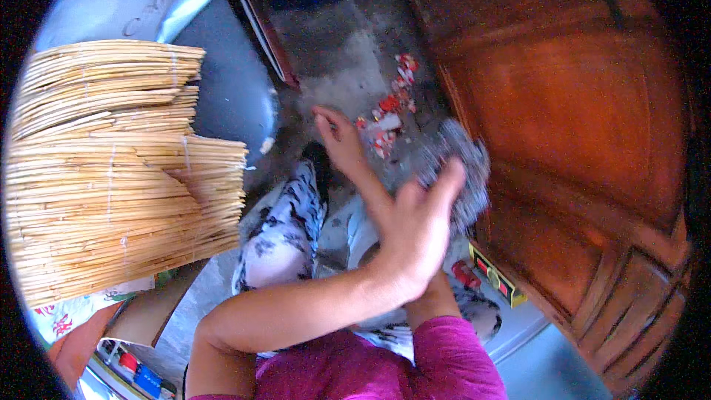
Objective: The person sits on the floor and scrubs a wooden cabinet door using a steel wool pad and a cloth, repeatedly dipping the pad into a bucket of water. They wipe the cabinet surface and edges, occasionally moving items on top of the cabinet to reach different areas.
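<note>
My forearms cross in front of my purple shirt, the left one above the right. My left hand (pixel 422 230) reaches across to the right side, thumb raised, with a grey shaggy bundle (pixel 474 170) in it. Motion blurs the bundle, and I cannot tell if it is cloth or a scrubber; most of the fingers are hidden. My right hand (pixel 342 141) extends past the left wrist toward the middle, fingers loosely bent and a gap showing between them. Nothing shows in it, and it hovers above the concrete floor (pixel 326 44).
A large stack of thin straw-coloured stalks (pixel 111 178) lies at the left beside a dark rounded surface (pixel 229 81). Red and white scraps (pixel 389 107) litter the floor. Brown carved wooden panelling (pixel 563 104) rises at the right, with a small yellow-edged box (pixel 498 275) near it.
</note>
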